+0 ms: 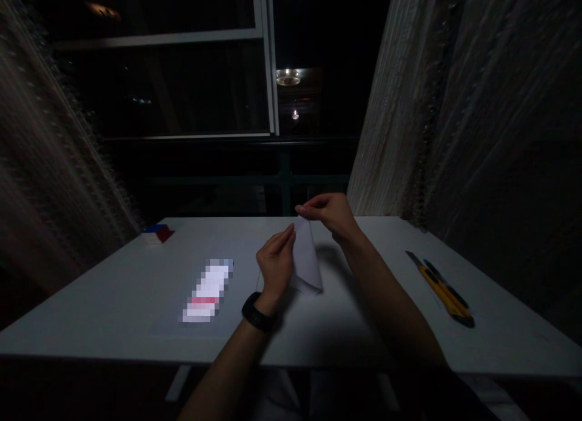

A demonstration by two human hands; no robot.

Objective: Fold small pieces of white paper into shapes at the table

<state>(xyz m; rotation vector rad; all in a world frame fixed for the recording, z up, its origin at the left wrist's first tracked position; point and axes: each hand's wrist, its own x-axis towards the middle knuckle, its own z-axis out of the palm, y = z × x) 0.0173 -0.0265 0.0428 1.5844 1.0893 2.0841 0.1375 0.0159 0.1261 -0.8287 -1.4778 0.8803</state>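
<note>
A folded sheet of white paper [307, 260] stands tilted above the middle of the white table [359, 342], its narrow tip pointing up. My left hand [276, 260], with a black band on the wrist, is closed and pinches the paper's left edge. At the top tip, my right hand [330, 215] is closed too, thumb and fingers pinching the paper. The lower end of the paper flares out near the tabletop; whether it touches the table I cannot tell.
To the left lies a lit phone [208, 290] with a blurred screen. A small blue, red and white cube [157, 233] sits at the far left. On the right are a yellow utility knife [441, 290] and a dark pen [448, 284]. Behind hang curtains [386, 99] beside a dark window.
</note>
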